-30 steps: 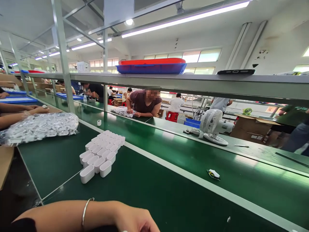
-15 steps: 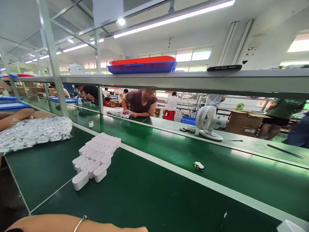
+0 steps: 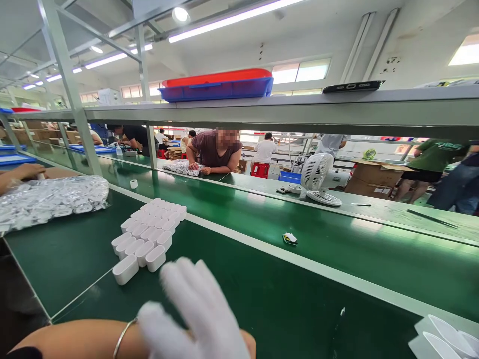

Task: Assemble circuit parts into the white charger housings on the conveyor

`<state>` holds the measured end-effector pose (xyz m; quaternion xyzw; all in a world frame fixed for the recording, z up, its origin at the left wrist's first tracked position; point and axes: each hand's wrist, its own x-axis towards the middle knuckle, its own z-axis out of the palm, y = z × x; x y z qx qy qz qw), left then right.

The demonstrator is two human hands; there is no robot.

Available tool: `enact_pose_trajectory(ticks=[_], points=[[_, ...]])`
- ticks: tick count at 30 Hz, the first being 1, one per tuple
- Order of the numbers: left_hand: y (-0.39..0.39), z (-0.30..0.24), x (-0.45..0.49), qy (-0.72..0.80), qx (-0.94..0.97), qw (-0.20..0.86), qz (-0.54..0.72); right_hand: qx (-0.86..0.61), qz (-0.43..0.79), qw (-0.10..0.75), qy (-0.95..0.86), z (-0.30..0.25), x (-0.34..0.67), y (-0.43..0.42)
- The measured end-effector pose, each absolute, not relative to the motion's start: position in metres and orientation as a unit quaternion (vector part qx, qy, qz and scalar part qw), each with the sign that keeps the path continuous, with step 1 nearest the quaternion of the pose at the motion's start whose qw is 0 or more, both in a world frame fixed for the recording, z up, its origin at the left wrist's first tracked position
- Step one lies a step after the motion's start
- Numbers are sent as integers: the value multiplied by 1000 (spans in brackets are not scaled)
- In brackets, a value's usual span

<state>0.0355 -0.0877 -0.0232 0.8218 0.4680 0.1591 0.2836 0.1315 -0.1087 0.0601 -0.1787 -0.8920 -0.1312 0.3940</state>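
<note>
My right hand (image 3: 204, 309), in a white glove, is raised over my left forearm, its fingers stretched out towards the near end of the white oval cups (image 3: 145, 232). It holds nothing that I can see and is apart from the cups, which stand in close rows on the green table. My left forearm (image 3: 82, 339), wearing a silver bangle, crosses the bottom edge. Of my left hand (image 3: 249, 343) only a bare sliver shows beside the glove; its fingers are hidden. More white cups (image 3: 445, 336) are at the bottom right corner.
A clear bag of white parts (image 3: 56, 202) lies at left by another person's hand (image 3: 28, 172). On the green belt (image 3: 232, 214) are a small part (image 3: 290, 239) and a single cup (image 3: 133, 184). A fan (image 3: 320, 177) stands beyond; a shelf (image 3: 299, 107) runs overhead.
My gloved right hand has come into view over my left forearm. The view has shifted slightly, and more of the cups at bottom right show. The small part on the belt appears further left.
</note>
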Motion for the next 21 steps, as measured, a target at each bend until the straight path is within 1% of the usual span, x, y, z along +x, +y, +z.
enact_pose_trajectory(ticks=[2, 3, 5, 7, 8, 10, 11, 13, 16, 18, 21], points=[[-85, -11, 36, 448, 834, 277, 164, -234, -192, 448, -841, 66, 144, -79], [-80, -4, 37, 419, 849, 273, 171, -267, -218, 440, -829, 66, 154, -61], [-66, 10, 36, 404, 867, 211, 200, -414, -216, 416, -780, 60, 180, -20], [-51, 19, 31, 463, 855, 84, 220, -582, -162, 368, -707, 45, 211, 19], [-44, 21, 27, 509, 834, 13, 213, -651, -127, 323, -675, 36, 228, 36], [-33, 20, 17, 609, 771, -96, 158, -735, -62, 237, -633, 17, 256, 62], [-29, 17, 13, 652, 738, -132, 118, -753, -43, 219, -619, 9, 268, 72], [-25, 10, 4, 701, 691, -176, 30, -756, -20, 211, -619, -6, 283, 86], [-20, 1, -6, 713, 673, -189, -56, -724, 18, 230, -650, -17, 290, 100], [-17, 1, -11, 717, 673, -172, -69, -703, 52, 239, -667, -17, 288, 108], [-14, 9, -13, 722, 677, -132, -52, -692, 74, 253, -672, -11, 280, 119]])
